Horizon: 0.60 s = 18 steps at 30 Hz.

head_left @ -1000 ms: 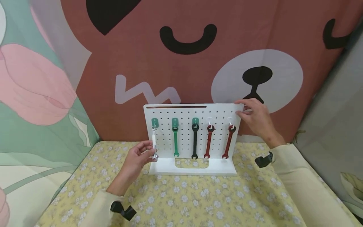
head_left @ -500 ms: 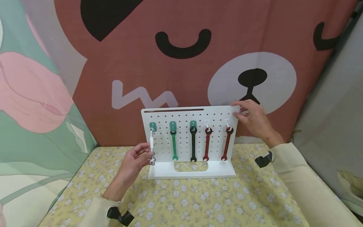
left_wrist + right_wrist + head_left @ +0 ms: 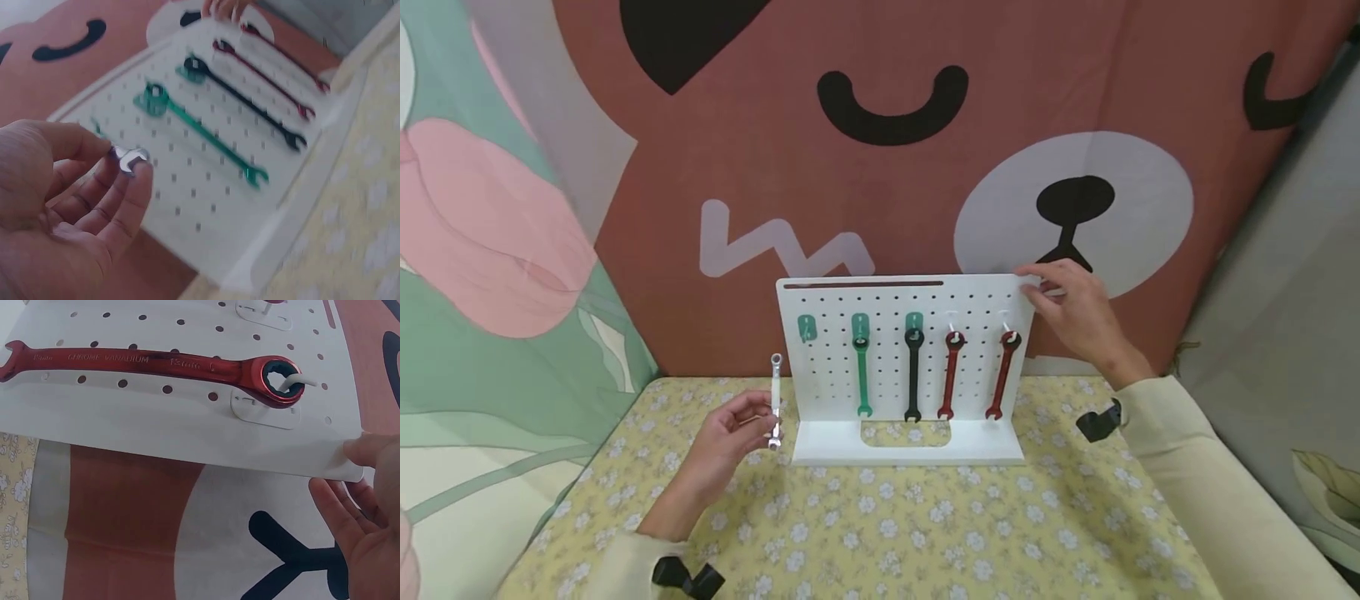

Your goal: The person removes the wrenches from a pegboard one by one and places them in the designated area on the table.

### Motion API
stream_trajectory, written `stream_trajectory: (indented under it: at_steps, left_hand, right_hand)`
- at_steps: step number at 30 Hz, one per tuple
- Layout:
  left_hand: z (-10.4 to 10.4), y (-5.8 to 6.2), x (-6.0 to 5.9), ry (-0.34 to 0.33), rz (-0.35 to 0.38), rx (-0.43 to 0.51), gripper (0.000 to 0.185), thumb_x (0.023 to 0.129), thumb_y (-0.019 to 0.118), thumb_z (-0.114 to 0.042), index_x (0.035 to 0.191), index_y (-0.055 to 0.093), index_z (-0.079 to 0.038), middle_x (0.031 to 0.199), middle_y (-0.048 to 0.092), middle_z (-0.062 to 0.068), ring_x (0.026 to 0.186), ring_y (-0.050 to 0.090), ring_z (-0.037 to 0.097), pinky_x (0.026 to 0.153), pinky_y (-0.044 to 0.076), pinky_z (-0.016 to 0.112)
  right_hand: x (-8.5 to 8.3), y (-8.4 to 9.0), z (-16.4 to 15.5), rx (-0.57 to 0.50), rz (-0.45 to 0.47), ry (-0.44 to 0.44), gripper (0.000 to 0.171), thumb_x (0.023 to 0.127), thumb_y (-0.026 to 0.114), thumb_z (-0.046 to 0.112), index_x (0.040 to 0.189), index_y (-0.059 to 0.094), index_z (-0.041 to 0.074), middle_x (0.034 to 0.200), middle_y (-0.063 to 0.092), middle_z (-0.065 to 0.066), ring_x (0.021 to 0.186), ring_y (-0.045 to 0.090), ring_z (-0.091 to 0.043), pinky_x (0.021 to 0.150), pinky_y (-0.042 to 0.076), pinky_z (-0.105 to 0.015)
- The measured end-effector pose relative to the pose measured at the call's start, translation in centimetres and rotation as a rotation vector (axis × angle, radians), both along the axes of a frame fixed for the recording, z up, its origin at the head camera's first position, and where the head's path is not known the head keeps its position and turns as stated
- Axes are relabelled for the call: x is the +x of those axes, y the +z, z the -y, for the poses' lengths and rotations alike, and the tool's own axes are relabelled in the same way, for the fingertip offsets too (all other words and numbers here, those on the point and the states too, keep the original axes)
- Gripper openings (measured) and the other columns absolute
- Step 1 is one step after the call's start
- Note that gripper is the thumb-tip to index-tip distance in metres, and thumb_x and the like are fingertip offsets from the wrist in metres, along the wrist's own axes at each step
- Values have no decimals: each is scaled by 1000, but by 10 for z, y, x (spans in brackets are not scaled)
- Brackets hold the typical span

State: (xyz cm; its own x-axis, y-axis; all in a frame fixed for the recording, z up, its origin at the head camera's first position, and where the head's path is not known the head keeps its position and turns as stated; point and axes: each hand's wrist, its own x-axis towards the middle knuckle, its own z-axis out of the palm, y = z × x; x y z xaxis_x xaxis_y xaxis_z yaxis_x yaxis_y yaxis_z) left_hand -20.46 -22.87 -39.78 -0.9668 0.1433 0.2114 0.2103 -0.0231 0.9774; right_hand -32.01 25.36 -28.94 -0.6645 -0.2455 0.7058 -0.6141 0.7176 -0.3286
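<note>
My left hand [image 3: 726,437] pinches a small silver wrench [image 3: 776,400] near its lower, open-jaw end. The wrench stands upright just left of a white pegboard [image 3: 835,383], apart from it. In the left wrist view only the wrench's open end [image 3: 132,161] shows past my fingers. My right hand [image 3: 1071,308] grips the board's upper right corner between thumb and fingers. On the board hang a green wrench [image 3: 862,379], a black wrench [image 3: 913,375] and two red wrenches, one in the middle right [image 3: 951,377] and the outer red wrench [image 3: 150,362], marked 13mm.
A bare green hook [image 3: 807,327] sits at the board's upper left. The board's white base [image 3: 906,457] rests on a table with a yellow floral cloth [image 3: 887,533]. Behind stands a brown cloth backdrop [image 3: 737,150] with a cartoon bear.
The silver wrench has come off the green hook at the left. My left hand has drawn it left and toward me, away from the board. My right hand stays on the corner.
</note>
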Motion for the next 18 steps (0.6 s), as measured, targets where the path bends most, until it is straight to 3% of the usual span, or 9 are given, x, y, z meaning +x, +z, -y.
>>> stream_trajectory:
  at_steps: [7,18]
  left_hand:
    - [26,-16,-4,112,111,-126,32,102,67,-10,123,58,12,98,62,5,84,63,15,74,58,31]
    - [45,-38,-25,71,194,-233,32,101,66,-8,124,57,12,96,64,11,77,63,19,71,59,35]
  right_hand:
    - [3,-6,2,-39,37,3,27,100,68,6,127,72,6,116,62,-15,99,64,-30,85,58,-52]
    - [1,-2,2,-68,21,-9,29,101,62,-2,126,73,7,116,64,-17,100,66,-35,88,56,-57]
